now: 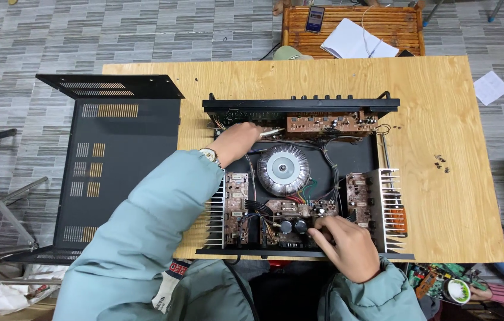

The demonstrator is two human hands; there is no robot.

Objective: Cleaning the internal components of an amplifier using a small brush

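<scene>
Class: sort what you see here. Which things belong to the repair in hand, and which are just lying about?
In use: open amplifier chassis, toroidal transformer, metal tool in left hand, circuit board under right hand.

Lying about: removed black cover, loose screws, phone, papers.

Worktop point(442, 107) pale grained wood, matt; cover point(115, 172) at 9 o'clock matt black metal; heatsink point(389, 208) bare ribbed metal; transformer point(283, 169) glossy.

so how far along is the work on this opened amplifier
Done: the black cover is off and lies left of the chassis, and loose screws sit on the table. In hand: the left hand holds a metal tool at the rear board, and the right hand works at the front board near the capacitors. Left: the boards and round transformer remain mounted, and the cover is not refitted.
</scene>
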